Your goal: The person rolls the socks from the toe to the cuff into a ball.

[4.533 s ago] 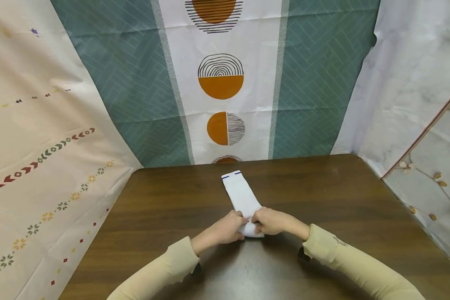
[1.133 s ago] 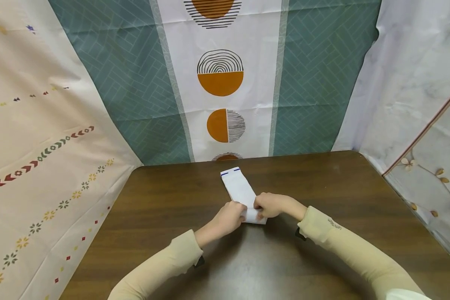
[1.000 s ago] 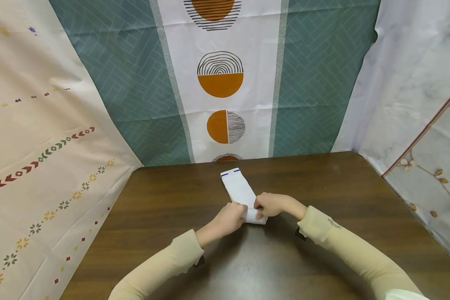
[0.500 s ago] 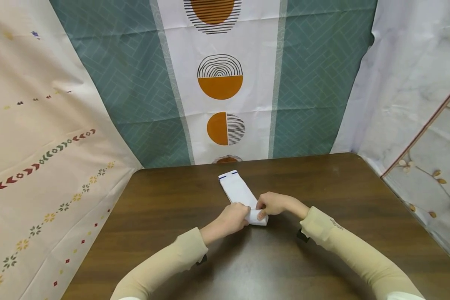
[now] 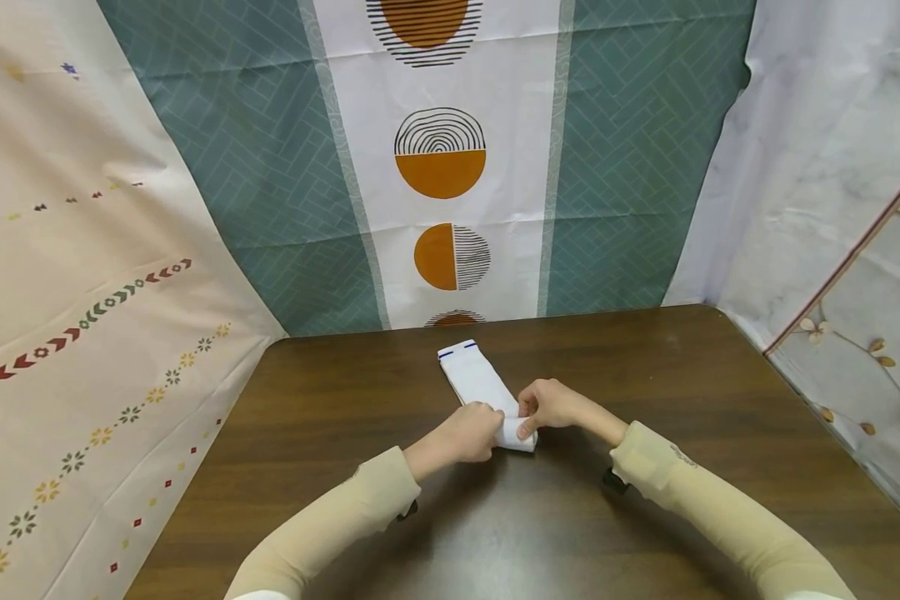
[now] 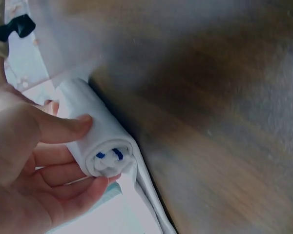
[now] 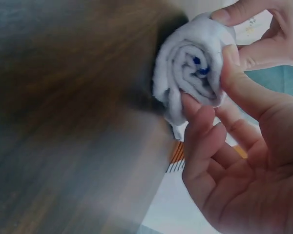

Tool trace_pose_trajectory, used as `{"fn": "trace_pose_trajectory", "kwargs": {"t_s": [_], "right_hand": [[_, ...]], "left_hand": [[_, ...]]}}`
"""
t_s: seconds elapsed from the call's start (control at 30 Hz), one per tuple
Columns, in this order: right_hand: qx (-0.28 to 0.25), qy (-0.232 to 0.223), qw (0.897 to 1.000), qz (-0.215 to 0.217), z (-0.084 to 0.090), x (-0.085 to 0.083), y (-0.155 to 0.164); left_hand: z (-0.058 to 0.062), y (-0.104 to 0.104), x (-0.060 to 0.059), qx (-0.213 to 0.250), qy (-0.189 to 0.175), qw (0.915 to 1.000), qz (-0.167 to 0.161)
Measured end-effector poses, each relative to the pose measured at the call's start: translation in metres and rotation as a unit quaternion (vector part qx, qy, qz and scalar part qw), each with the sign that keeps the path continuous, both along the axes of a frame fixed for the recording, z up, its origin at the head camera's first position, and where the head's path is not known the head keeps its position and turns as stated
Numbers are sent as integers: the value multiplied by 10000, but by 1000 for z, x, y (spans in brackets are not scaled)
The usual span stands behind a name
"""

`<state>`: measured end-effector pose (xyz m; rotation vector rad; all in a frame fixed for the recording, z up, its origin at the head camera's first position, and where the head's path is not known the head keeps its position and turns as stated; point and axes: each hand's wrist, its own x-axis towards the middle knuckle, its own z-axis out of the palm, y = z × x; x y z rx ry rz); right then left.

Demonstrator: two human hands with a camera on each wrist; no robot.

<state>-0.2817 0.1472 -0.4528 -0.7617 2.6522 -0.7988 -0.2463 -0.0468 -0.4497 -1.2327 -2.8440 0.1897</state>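
A long white towel [image 5: 478,375] with blue dashes at its far end lies slantwise on the table. Its near end is wound into a roll [image 5: 516,443]. My left hand [image 5: 471,433] grips the roll's left end, thumb on top and fingers curled under; the left wrist view shows blue marks inside the coil [image 6: 111,158]. At the right end, my right hand [image 5: 558,405] pinches the roll between thumb and fingers. In the right wrist view, the spiral end [image 7: 193,70] shows loose layers, with a fingertip right at its lower edge.
The dark wooden table [image 5: 330,400] extends around the towel. Behind it hangs a green and white patterned curtain [image 5: 450,83]. A cream cloth [image 5: 82,292] covers the left side and a marbled, floral sheet [image 5: 832,208] the right.
Over the longer span, both hands and the roll have moved away from me, up along the towel. In the last half second, the right hand has shifted its fingers slightly.
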Motion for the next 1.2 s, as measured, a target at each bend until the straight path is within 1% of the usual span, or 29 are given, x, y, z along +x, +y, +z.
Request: {"fn": "trace_pose_trajectory", "kwargs": {"t_s": [0.1, 0.17, 0.3, 0.37, 0.43, 0.5, 0.57, 0.67, 0.73, 0.8, 0.87, 0.97, 1.03, 1.1, 1.17, 1.2], "right_hand": [[-18, 333, 9994, 122, 0, 2, 2], [29, 491, 9987, 120, 2, 4, 3], [115, 695, 9975, -95, 7, 8, 0], [7, 774, 9967, -227, 8, 10, -2], [-97, 989, 9948, -221, 7, 13, -4], [-98, 1340, 9909, -60, 8, 16, -5], [96, 1807, 9831, 267, 8, 20, -7], [752, 2460, 9638, 701, 8, 26, -9], [1151, 2734, 9505, 922, 8, 30, -11], [1465, 2975, 9376, 1044, 7, 32, -12], [1613, 3183, 9276, 1107, 6, 33, -14], [1695, 3401, 9180, 1138, 5, 30, -15], [1683, 3435, 9164, 1181, 4, 28, -15], [1611, 3408, 9175, 1269, 4, 24, -14], [1506, 3304, 9216, 1371, 4, 21, -12], [1443, 3204, 9257, 1397, 4, 19, -11]], "left_hand": [[2, -1, -6, 84, -306, 9995, -65], [3, -1, -10, 103, -450, 9989, -88], [5, -1, -16, 114, -671, 9976, -122], [5, -1, -18, 132, -768, 9969, -140], [5, -1, -20, 153, -890, 9958, -122], [4, -2, -21, 186, -1050, 9943, -76], [3, -2, -23, 243, -1284, 9914, 12], [3, -3, -26, 336, -1591, 9866, 154], [3, -3, -26, 391, -1709, 9842, 239], [3, -3, -26, 432, -1677, 9845, 272], [2, -3, -25, 456, -1603, 9856, 290], [-1, -3, -23, 500, -1489, 9873, 259], [-3, -4, -22, 549, -1447, 9876, 250], [-5, -5, -21, 668, -1421, 9872, 263], [-6, -6, -21, 839, -1484, 9848, 327], [-6, -7, -20, 942, -1542, 9828, 378]]}}
